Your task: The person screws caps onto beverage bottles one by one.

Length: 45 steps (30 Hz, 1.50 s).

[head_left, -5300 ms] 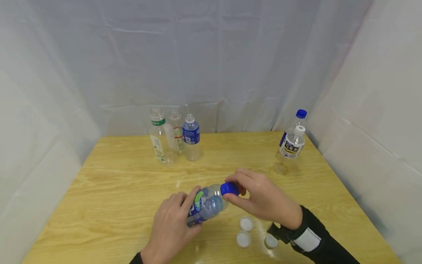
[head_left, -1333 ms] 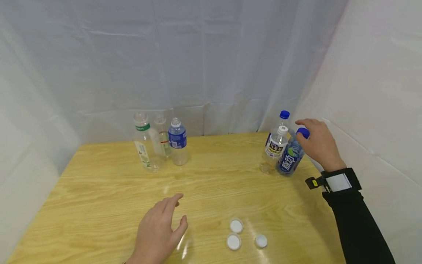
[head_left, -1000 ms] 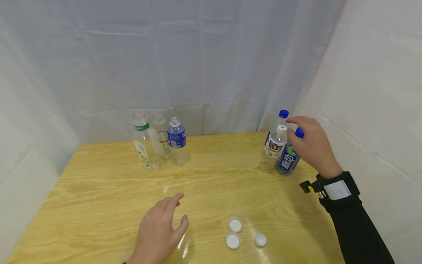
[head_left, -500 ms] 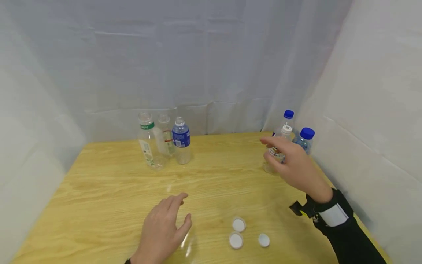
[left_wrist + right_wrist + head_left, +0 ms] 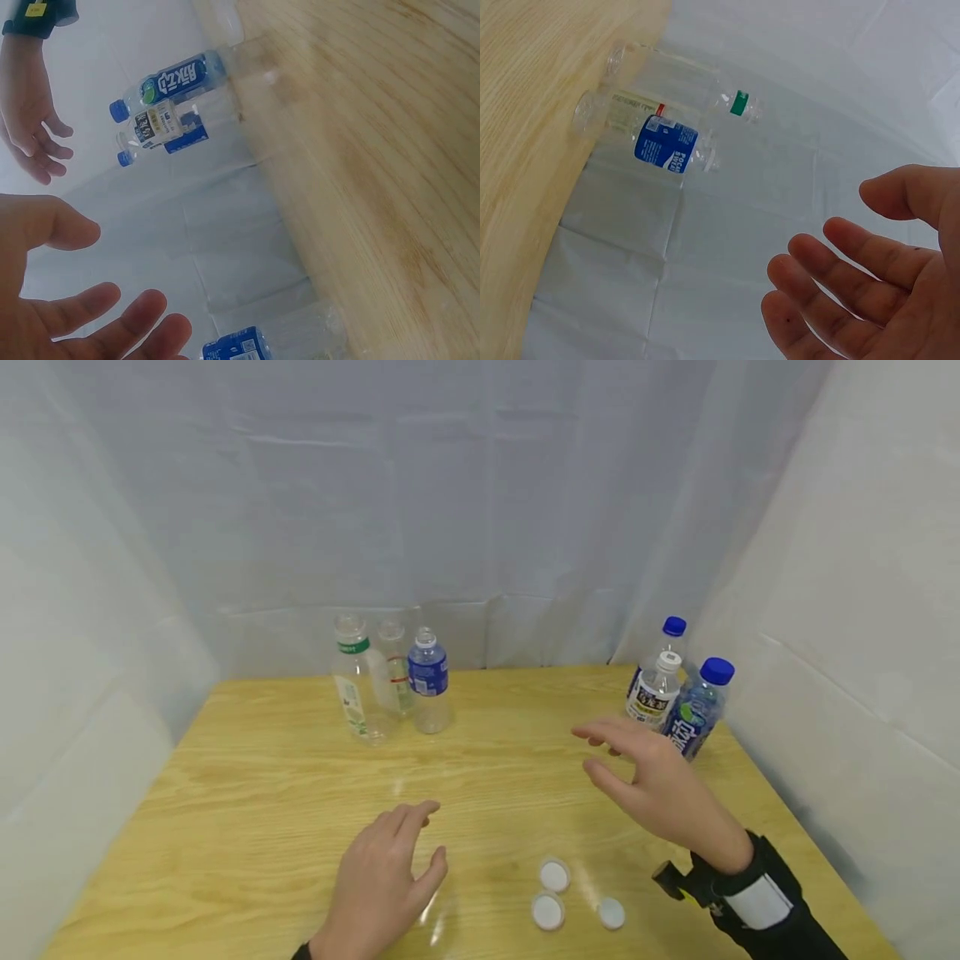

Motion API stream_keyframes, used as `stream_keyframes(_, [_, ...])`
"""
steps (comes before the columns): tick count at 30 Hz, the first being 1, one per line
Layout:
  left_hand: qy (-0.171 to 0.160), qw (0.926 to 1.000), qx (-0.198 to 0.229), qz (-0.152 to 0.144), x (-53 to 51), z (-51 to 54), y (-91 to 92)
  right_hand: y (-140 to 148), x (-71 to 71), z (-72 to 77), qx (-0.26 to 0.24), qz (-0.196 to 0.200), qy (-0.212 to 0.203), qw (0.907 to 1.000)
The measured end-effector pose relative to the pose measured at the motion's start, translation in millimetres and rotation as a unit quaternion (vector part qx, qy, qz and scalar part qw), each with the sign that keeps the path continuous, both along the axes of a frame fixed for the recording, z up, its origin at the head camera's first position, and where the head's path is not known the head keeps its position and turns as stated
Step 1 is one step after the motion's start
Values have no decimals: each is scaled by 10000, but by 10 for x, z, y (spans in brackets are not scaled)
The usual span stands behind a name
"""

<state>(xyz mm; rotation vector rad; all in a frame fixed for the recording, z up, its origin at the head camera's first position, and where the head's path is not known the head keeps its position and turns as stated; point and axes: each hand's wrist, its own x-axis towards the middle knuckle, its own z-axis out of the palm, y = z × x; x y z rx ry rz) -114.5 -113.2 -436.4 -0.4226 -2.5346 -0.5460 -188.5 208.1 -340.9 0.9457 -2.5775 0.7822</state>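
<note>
My left hand (image 5: 378,881) hovers over the front of the table, fingers loosely spread and holding nothing. Over the right half, my right hand (image 5: 652,777) is likewise relaxed with nothing in it. Just beyond it stand three capped bottles: a blue-labelled bottle with a blue cap (image 5: 693,710), partly hidden by the hand, a white-capped bottle (image 5: 652,697) and another blue-capped bottle (image 5: 672,631) behind. Three white caps (image 5: 555,875) lie on the table between the hands. The left wrist view shows the capped bottles (image 5: 180,79) upright together.
Three uncapped clear bottles stand at the back left: one with a green neck band (image 5: 363,693), one with a red-lined label (image 5: 397,677), one with a blue label (image 5: 429,681). White sheeting (image 5: 480,510) encloses the wooden table (image 5: 247,827) at the back and sides.
The blue-capped bottle was held in both hands, then set upright beside the other capped bottles. My right hand has let go and drawn back left and nearer. The left hand hardly moved lately.
</note>
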Motion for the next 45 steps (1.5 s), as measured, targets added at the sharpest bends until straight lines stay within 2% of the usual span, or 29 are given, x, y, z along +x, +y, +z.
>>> stream_keyframes(6, [-60,10000,2,65,-14,0,-6,-61,96,-106,9,129,-114,9999])
stream_keyframes(15, [-113,9999,-24,122,-52,-4,-18,-140,185,-198,91,327,-22,9994])
stream_keyframes(23, [98,9998,-15,144,-147,16,-77,-208,193,-262,187,405,-264,9987])
stream_keyframes(30, [320,9987,82,378,-312,111,-206,-232,156,-288,246,505,-301,9980])
stream_keyframes(35, [323,9973,277,591,-442,164,-314,-238,141,-342,290,554,-278,9977])
stream_keyframes(40, [308,9937,549,924,-589,175,-416,-251,162,-435,270,666,-314,9969])
stream_keyframes(45, [237,9873,1003,1212,-800,143,-521,-240,244,-555,255,760,-484,9956])
